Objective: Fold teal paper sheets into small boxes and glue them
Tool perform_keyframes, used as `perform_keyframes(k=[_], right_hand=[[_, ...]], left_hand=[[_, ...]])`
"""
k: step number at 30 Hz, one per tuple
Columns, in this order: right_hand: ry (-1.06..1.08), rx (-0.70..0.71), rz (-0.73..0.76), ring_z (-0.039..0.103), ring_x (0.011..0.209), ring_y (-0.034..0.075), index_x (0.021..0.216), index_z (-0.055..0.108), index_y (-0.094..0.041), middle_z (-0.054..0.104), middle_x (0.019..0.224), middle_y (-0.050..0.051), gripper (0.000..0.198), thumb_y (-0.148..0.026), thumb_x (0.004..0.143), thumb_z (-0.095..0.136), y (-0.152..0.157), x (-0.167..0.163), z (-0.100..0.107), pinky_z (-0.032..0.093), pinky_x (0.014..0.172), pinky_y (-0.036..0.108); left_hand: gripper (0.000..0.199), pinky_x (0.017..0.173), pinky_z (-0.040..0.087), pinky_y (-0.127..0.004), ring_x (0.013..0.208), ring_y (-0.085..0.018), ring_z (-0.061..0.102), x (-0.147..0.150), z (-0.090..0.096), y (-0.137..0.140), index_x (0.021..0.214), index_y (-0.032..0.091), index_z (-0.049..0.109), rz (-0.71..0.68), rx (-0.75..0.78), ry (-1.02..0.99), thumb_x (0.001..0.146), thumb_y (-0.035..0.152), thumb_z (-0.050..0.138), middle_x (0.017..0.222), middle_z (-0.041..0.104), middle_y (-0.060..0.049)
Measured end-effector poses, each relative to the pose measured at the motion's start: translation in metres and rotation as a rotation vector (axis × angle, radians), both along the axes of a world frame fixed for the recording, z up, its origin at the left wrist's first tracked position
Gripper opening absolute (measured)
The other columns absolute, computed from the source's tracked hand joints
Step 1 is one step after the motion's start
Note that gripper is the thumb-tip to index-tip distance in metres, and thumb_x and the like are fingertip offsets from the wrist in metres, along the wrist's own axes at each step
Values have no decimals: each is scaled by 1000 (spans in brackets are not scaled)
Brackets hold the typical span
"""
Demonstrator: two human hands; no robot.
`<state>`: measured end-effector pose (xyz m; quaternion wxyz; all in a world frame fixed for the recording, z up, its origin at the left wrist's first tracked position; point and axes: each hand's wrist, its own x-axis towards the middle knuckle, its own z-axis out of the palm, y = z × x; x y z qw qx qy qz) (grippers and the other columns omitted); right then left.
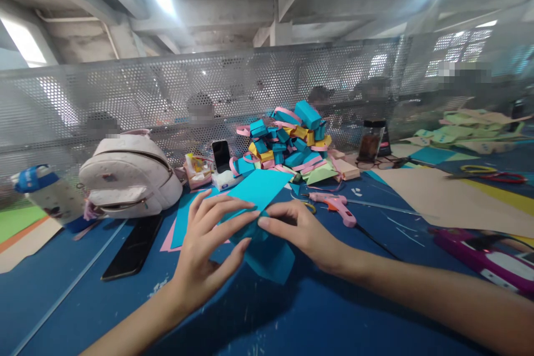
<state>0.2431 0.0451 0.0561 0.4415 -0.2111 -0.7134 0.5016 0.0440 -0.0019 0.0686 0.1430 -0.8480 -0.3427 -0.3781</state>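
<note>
— Obscured?
— Middle of the folded bright-blue paper piece, behind the fingers; both forearms cut off.
— Condition, position?
— Creased, angular lower flap; held above the dark-blue tabletop.
— Hands?
— Right hand: thumb and index finger pinching it. Left hand: fingers spread wide, index fingertip at its edge.

"How does the left grip stand?"

"Fingers extended and slightly fanned, thumb apart below them. The left forearm slants in from toward the worktop's near left corner."

"And the right grip?"

"Thumb and forefinger pinched, aimed at the left edge; the right forearm comes from toward the near right corner."
</note>
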Motion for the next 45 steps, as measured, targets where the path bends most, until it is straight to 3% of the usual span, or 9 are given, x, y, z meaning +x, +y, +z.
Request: perform_keyframes(k=[12, 23, 29, 32, 36, 45], right_hand=[[-57, 95, -33, 28, 56, 10, 56, 51, -18, 31, 58, -5, 40, -41, 86, 62, -1, 1, 4, 23, 53, 26], [-59, 125, -27, 32, 57, 11, 58, 54, -18, 37, 59, -4, 36, -38, 87, 62, -2, 2, 6, 30, 57, 26], [-34, 149, -39, 46, 66, 12, 72, 63, -18, 52, 68, -2, 26, -35, 90, 60, 1, 1, 1, 37, 62, 24], [35, 79, -53, 55, 73, 13, 83, 68, -19, 63, 79, 0, 17, -35, 87, 66, 3, -2, -2, 43, 67, 24], [97, -43, -89, 54, 65, 12, 87, 71, -20, 65, 77, 0, 17, -35, 79, 75, 5, -4, -7, 41, 54, 21], [155, -46, -140, 56, 57, 11, 83, 78, -21, 69, 66, 1, 16, -33, 73, 80, 2, -4, -8, 42, 51, 22]], left_hand=[[35, 107, 30, -51, 110, -23, 59, 2, -1, -3, 125, 28, 57, -32, -39, 1, 92, 17, 56, 116, 67, -5], [35, 108, 31, -48, 108, -22, 61, 2, 1, -3, 123, 26, 59, -57, -44, -26, 90, 13, 56, 114, 68, -4], [36, 108, 31, -48, 109, -21, 59, 0, 2, -1, 125, 27, 58, -42, -41, -35, 91, 14, 57, 115, 67, -4], [37, 107, 32, -49, 109, -21, 59, -1, 3, -1, 124, 28, 59, -18, -26, -51, 91, 12, 56, 113, 67, -3], [35, 107, 31, -49, 106, -20, 60, -2, 5, -2, 122, 28, 60, 9, -16, -68, 91, 12, 58, 111, 68, -2], [34, 104, 34, -49, 102, -20, 61, 0, 4, -4, 117, 28, 63, -18, 9, -103, 89, 10, 61, 105, 69, -1]])
